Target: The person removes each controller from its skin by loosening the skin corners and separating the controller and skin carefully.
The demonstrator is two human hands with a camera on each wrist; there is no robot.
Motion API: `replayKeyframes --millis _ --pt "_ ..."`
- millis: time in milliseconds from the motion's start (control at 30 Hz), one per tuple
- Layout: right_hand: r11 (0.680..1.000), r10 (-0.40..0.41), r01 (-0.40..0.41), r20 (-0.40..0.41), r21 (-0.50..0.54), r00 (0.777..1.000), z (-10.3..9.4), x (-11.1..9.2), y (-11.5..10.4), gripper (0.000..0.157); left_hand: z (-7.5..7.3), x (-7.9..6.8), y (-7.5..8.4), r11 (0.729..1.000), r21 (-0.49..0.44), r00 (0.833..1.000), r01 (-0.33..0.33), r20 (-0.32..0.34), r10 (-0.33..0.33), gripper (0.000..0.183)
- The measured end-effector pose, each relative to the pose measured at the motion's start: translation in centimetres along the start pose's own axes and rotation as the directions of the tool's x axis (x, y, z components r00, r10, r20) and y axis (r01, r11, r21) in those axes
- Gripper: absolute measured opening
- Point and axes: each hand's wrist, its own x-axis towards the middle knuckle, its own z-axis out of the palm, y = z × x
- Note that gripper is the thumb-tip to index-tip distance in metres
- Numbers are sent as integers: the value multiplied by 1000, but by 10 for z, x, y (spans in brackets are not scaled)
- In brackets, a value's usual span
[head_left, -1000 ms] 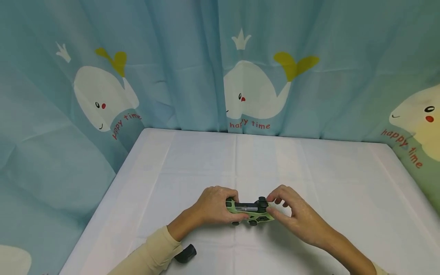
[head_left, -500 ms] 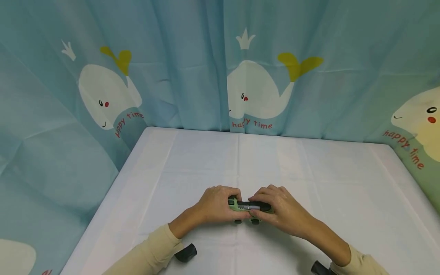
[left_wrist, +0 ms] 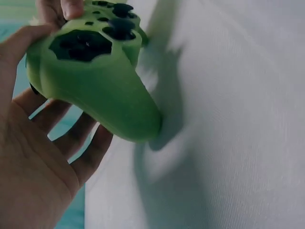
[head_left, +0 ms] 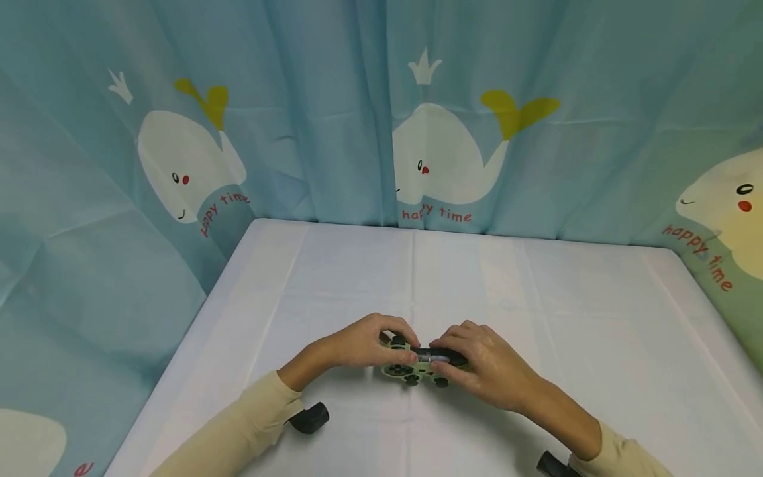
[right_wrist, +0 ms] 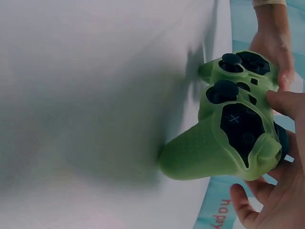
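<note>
Both the left hand [head_left: 371,340] and right hand [head_left: 493,368] grip a green controller [right_wrist: 213,113]; table [head_left: 340,278] contact is unclear.

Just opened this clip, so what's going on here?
A person is handling a game controller in a green cover with both hands, low over a white tabletop. The right hand grips the right half, thumb in front and fingers behind, while the left hand pinches near the middle of its upper edge. The thumbsticks and buttons show through openings in the cover. Whether the controller touches the table is hard to tell.
</note>
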Motion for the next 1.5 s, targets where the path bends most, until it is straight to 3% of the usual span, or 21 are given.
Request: replayKeyframes --millis 267,500,733,867,1067,1133,1267,1500 --pt "999 5 -6 20 41 1000 9 0 0 24 1 13 -12 996 -88 997 -25 68 31 18" --pt "996 -90 90 -14 22 996 17 3 2 32 2 17 -12 995 -72 988 -65 139 75 31" --pt "991 -132 132 3 33 991 15 11 4 28 2 15 -13 987 -156 988 -23 148 46 36" --pt "991 -131 130 16 39 991 11 12 7 28 2 16 -13 989 -145 992 -2 126 21 36" --pt "990 -121 119 25 72 992 11 14 9 31 -7 19 -14 989 -133 986 72 160 -50 14" --pt "990 -125 123 20 72 992 11 14 9 31 -10 21 -14 982 -162 983 93 169 -65 24" --pt "992 -115 115 -2 54 993 10 15 11 28 -12 22 -13 963 -251 991 98 113 -72 31" --pt "995 -95 95 -1 12 996 7 16 14 25 -6 22 -14 932 -361 998 29 -42 -47 19"
